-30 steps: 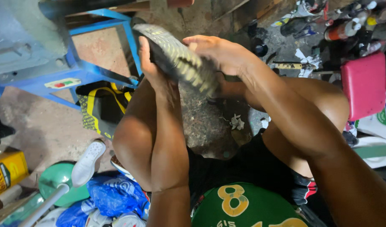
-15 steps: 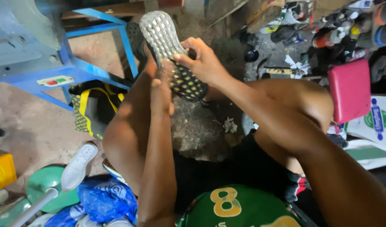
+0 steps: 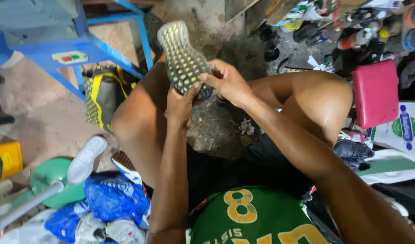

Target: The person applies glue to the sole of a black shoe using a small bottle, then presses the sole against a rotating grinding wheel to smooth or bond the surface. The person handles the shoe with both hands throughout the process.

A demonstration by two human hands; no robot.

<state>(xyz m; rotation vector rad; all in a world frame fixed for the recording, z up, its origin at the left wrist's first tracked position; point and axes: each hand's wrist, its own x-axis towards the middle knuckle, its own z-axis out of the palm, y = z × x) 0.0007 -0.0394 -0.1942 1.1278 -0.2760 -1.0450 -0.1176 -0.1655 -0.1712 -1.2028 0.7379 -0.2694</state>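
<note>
Cluttered floor, blue frame beside shoe

Bare concrete floor, dimly lit — a blue metal frame, a pink stool, clutter around.

Shoe between both knees, sole up — left hand under it, right hand at its right; table frame behind-left.

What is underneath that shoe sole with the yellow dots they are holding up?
Below the shoe sole, held by the left hand and right hand, lies a rough grey stone between the knees. The shoe's upper is hidden behind the sole.
</note>
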